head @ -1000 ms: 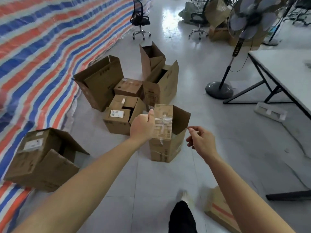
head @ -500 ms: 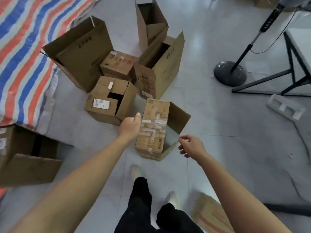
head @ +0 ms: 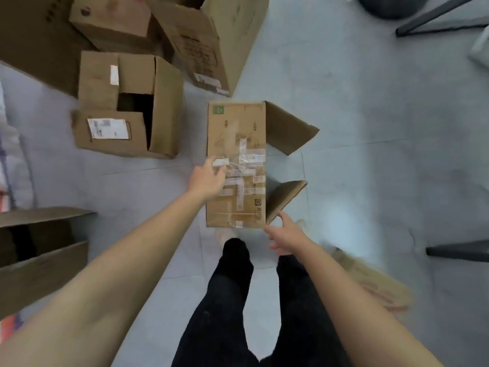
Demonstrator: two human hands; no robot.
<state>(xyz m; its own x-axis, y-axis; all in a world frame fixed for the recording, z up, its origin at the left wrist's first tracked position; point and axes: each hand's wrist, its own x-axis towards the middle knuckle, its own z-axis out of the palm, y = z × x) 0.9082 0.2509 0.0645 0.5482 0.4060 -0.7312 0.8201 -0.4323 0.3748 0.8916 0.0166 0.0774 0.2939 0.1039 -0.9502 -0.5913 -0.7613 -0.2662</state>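
The long brown cardboard box with many strips of clear tape (head: pixel 235 144) lies on its side on the pale grey tiled floor (head: pixel 370 154), just in front of the person's legs in black trousers (head: pixel 235 287), with its open end to the right. From here the main risk, I think, is a weak one-sided hold. Only the left hand (head: pixel 207 178) is on the box, at its left edge, so if it is lifted or turned now it may swing, slip out and fall back on the floor. The two loose flaps can also make trouble. The lower brown flap (head: pixel 287 197) stands half up, and it could fold or tear if it is pulled instead of the box body. The smaller open cardboard box with a white label (head: pixel 127 107) is near on the left and could be knocked. The left fingers (head: pixel 221 169) lie over the taped face, lightly bent – the picture is blurred and the thumb is hidden, so I cannot tell if they really clamp the edge. The right hand (head: pixel 287 235) holds nothing; its fingers (head: pixel 283 217) are spread wide, and one fingertip is at the lower flap's edge – touching or just beside, I cannot say which.
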